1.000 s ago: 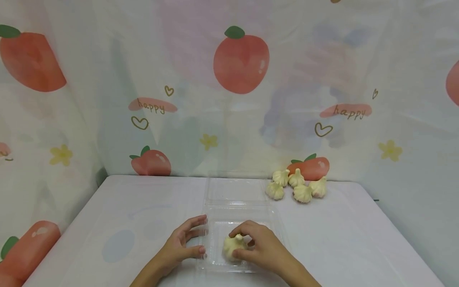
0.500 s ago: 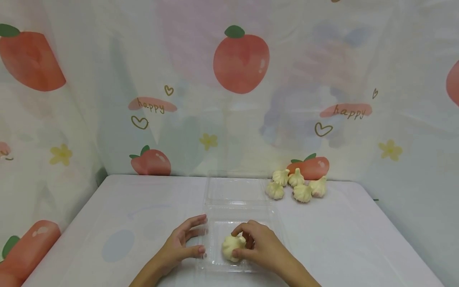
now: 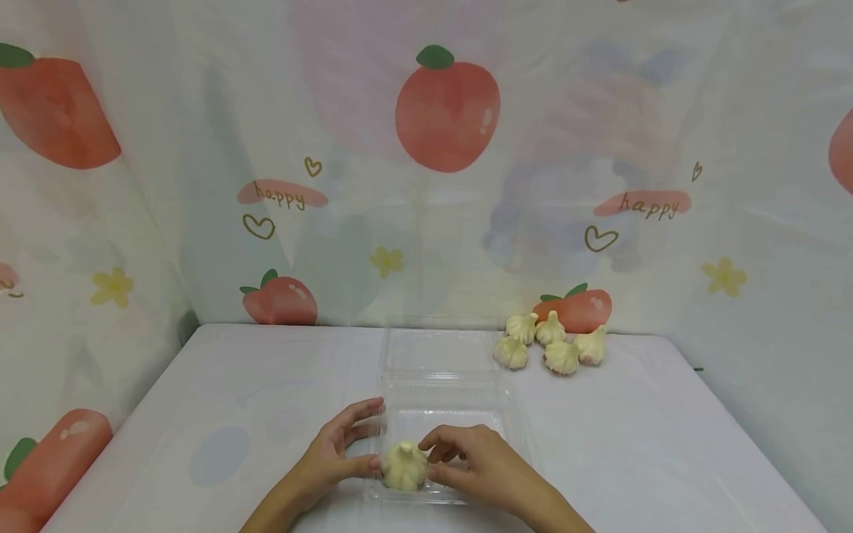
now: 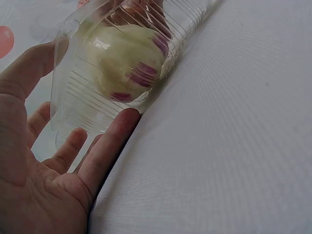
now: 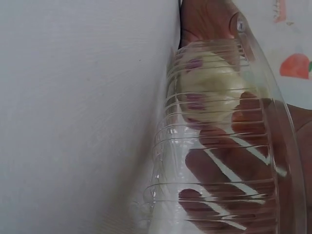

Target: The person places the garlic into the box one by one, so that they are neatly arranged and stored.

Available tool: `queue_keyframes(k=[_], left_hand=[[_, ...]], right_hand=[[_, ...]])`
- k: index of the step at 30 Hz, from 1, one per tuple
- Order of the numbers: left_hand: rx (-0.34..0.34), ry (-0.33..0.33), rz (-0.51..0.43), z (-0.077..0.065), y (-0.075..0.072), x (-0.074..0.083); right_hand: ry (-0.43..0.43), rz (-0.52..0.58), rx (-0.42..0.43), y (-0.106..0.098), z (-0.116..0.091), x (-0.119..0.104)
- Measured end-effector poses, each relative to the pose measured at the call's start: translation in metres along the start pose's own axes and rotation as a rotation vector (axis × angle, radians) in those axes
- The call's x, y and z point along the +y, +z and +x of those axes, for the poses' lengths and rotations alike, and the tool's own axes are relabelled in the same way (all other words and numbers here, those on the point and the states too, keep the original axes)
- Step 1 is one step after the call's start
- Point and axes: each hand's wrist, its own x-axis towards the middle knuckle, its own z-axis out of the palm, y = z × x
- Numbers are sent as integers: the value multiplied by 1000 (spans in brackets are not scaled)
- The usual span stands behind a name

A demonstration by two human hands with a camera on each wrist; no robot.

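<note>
A garlic bulb (image 3: 405, 467) sits in the near left corner of a clear plastic clamshell box (image 3: 460, 420), its stem pointing up; through the ribbed plastic, purple patches (image 4: 142, 74) show low on its side; the left hand (image 3: 338, 451) is spread at the box's left wall, thumb and fingers apart and reaching to the plastic from outside; the right hand (image 3: 476, 463) reaches into the box with loosely bent fingers, the thumb and index tips at the bulb's right side; whether they touch it I cannot tell; the box's lid (image 3: 436, 354) lies folded back toward the printed backdrop (image 3: 440, 222); five more garlic bulbs (image 3: 562, 358) stand clustered at the far edge of the white-covered bench (image 3: 613, 437), just right of the lid; the backdrop carries red fruit, yellow flowers and the word "happy".
</note>
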Motion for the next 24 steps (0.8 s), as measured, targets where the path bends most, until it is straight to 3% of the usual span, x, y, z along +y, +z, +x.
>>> queue_keyframes(k=[12, 24], left_hand=[[0, 0, 5, 1, 0, -2], [-2, 5, -32, 1, 2, -4]], right_hand=[[7, -58, 0, -4, -3, -4], [37, -80, 56, -18, -7, -5]])
